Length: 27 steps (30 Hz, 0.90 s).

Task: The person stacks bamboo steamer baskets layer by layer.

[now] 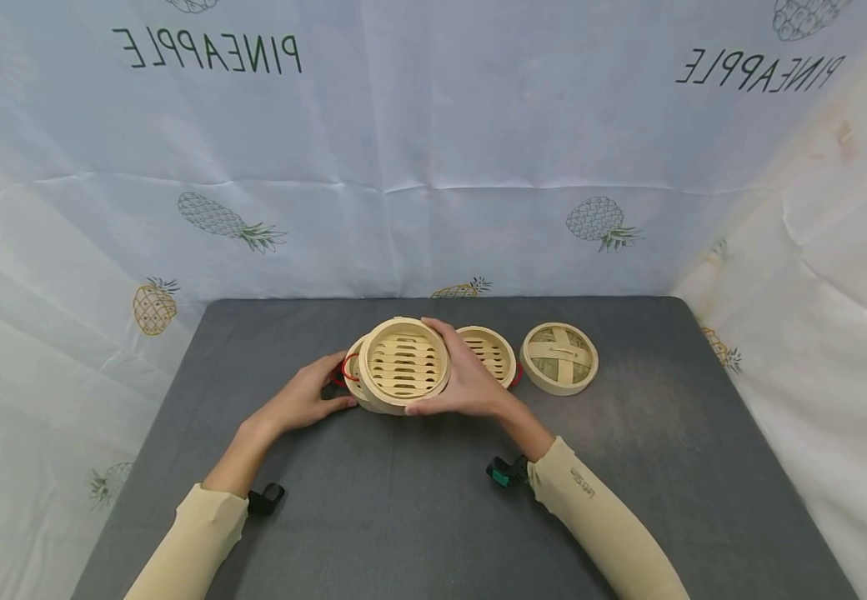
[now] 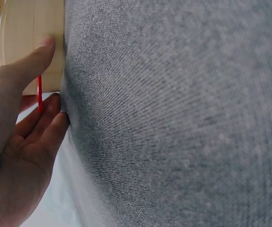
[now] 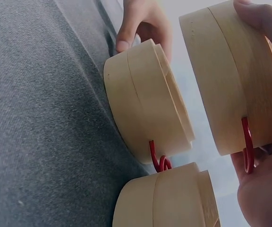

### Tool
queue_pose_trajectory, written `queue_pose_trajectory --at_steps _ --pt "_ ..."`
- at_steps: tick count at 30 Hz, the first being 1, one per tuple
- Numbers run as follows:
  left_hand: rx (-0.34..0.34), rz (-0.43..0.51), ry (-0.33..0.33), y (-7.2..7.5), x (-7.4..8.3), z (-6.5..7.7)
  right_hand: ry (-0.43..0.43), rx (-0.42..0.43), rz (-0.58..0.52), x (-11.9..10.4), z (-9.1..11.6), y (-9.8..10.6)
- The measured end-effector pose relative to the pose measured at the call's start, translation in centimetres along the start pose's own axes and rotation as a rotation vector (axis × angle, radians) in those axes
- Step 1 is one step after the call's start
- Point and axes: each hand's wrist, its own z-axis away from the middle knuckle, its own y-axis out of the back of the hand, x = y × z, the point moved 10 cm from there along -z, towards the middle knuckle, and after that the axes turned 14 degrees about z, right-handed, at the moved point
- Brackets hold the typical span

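Raised basket (image 1: 405, 365), presumably light and stiff, best held round its side: right hand (image 1: 473, 382) grips there, thumb opposing fingers; left hand (image 1: 300, 398) seemingly pinches lower basket (image 3: 143, 101), far fingertips hidden.

The head camera looked forward and down from well above the table (image 1: 403, 517), far enough off to take in the cloth (image 1: 478, 125) behind. The left wrist camera sat close behind the left hand (image 2: 22, 137), turned sideways, the table filling most of its view. The right wrist camera, also tipped, looked low past the right hand (image 3: 268, 189) toward the left. All three shared the left hand and the steamer (image 3: 143, 101) beside it.
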Motion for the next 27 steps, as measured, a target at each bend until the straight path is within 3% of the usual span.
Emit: queue_pose_trajectory --at_steps 12,27 --pt "-0.003 0.000 -0.021 0.0 0.1 0.0 -0.001 0.007 -0.014 0.0 -0.8 -0.2" --pt "-0.001 -0.006 0.042 0.1 -0.2 0.0 0.002 0.005 -0.004 -0.2 -1.9 -1.0"
